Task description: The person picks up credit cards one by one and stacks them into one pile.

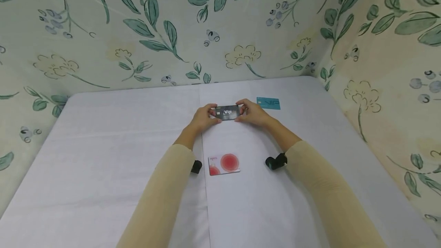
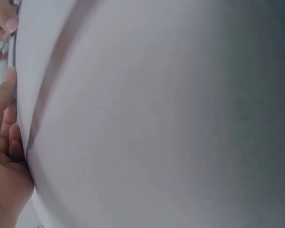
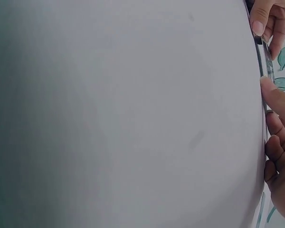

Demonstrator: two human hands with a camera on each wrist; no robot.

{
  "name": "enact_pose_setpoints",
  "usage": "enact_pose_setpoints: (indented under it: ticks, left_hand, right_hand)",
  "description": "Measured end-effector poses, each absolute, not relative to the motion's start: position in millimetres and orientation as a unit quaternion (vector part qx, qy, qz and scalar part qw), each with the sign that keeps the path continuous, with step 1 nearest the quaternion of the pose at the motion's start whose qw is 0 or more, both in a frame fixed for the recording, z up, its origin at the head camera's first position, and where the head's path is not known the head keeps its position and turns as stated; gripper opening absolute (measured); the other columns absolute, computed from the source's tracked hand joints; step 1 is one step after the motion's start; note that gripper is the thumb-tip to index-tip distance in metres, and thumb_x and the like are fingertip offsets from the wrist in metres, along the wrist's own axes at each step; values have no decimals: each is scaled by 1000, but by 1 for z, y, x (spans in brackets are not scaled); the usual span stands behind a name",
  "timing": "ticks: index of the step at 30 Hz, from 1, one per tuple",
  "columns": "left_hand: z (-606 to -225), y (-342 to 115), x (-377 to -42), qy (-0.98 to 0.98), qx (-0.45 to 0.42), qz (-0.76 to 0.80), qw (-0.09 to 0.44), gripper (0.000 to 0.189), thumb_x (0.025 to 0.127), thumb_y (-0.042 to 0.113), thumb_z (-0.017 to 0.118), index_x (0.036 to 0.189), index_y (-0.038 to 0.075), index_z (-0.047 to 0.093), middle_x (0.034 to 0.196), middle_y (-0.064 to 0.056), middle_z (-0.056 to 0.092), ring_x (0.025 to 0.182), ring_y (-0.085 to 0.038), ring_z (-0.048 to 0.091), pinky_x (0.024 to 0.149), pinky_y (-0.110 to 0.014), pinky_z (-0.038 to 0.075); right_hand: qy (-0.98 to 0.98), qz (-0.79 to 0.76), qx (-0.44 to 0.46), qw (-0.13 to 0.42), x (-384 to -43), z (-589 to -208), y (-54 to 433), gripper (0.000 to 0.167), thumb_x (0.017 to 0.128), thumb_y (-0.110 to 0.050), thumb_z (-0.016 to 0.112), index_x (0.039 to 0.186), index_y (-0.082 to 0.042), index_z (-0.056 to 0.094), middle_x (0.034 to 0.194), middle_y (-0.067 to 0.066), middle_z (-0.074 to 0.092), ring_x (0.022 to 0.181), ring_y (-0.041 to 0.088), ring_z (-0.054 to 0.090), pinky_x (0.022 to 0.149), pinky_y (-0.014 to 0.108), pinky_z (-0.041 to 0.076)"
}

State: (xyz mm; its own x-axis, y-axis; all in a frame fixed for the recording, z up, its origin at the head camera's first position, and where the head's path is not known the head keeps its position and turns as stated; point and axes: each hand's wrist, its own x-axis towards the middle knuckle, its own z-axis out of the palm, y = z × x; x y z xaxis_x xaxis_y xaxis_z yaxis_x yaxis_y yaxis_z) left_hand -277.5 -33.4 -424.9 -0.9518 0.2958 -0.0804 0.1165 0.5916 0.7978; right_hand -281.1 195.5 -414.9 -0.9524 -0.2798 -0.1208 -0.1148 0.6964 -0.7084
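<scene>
A dark grey card printed "Vip" (image 1: 227,113) lies face up between both hands in the head view. Its left end is pinched by my left hand (image 1: 202,119), thumb on the near edge and fingers at the far one. My right hand (image 1: 254,114) grips the opposite end in the same way. Both wrist views catch the card only edge-on, with the left thumb (image 2: 9,76) and the right thumb (image 3: 268,85) against it. Whether it touches the table I cannot tell.
Just beyond the right hand lies a teal VIP card (image 1: 268,103). A white card with red circles (image 1: 224,164) rests nearer, between the forearms. White cloth covers the table (image 1: 103,163), and leaf-patterned walls (image 1: 151,30) stand behind it and on the right.
</scene>
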Motion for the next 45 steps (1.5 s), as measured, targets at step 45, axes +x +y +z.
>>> enact_pose_setpoints:
  ticks: [45]
  left_hand:
    - [-410,-48,-268,890,182,401,120,71,77,25,79,137,5,47,94,-7,58,85,-19,51,84,-32,43]
  right_hand:
    - [917,-351,-133,134,-273,-401,192,71,72,-26,82,133,-4,53,92,8,63,79,19,53,72,28,43]
